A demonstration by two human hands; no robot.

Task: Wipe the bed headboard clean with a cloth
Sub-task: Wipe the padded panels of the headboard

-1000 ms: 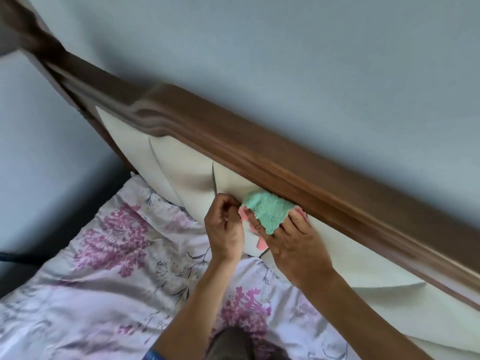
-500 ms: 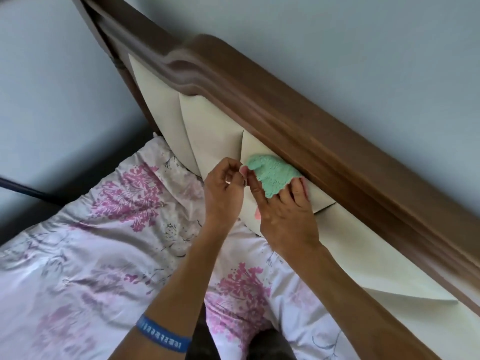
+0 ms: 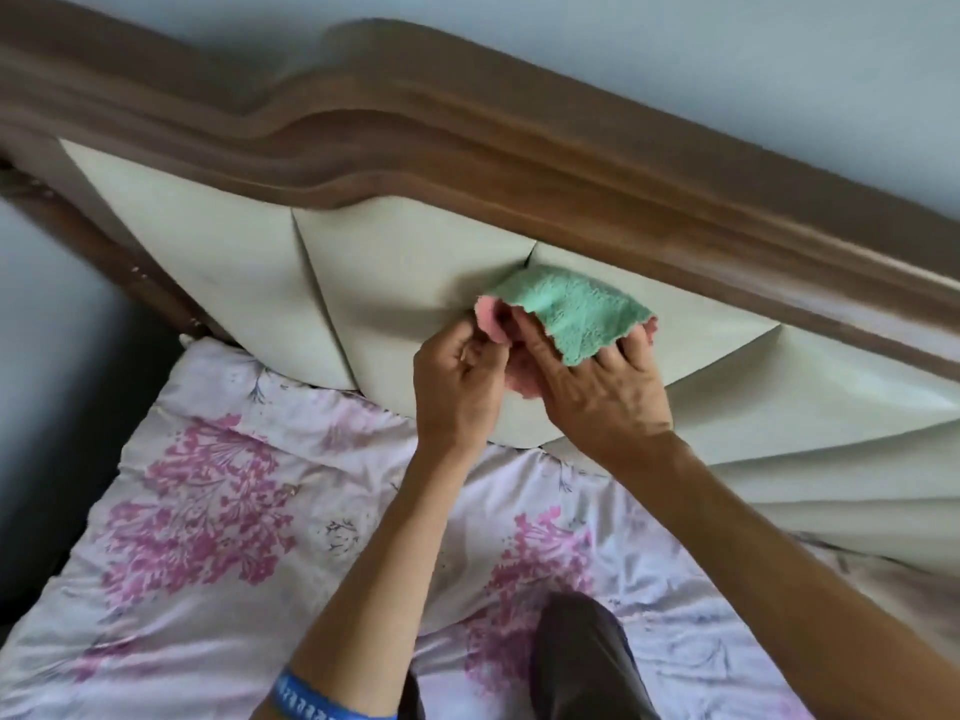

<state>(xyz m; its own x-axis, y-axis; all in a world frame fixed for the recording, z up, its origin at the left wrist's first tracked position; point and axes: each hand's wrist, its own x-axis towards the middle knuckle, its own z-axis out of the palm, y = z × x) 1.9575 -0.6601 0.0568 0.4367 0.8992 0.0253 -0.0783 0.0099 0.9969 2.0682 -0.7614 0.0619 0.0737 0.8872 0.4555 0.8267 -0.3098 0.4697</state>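
Writing first: white characters run along the blue band on the left wrist (image 3: 317, 701), too small and blurred to read. No other labels show.

Right hand (image 3: 597, 392) reaches up from the lower right, forearm stretched long, back of the hand toward the camera. Its fingers are curled under a fluffy mint-green cloth with a pink underside (image 3: 571, 314), which drapes over the fingertips — thumb (image 3: 540, 345) lying along the cloth's lower left edge, clamped on the fabric. Left hand (image 3: 457, 387) comes up from below centre, wrist straight, fingers bunched together and pinching the pink corner of the cloth at its left end. The two hands sit just beside each other, touching or nearly so; cannot tell which.

Cloth lies against the cream padded panels of the headboard (image 3: 405, 283), right at a seam where two panels meet, just under the curved brown wooden top rail (image 3: 519, 163).

Below the panels — a white bedsheet with pink floral print (image 3: 208, 522), wrinkled. Dark-trousered knee (image 3: 582, 662) rests on the sheet between the forearms. Pale blue-grey wall (image 3: 727, 59) behind the rail.
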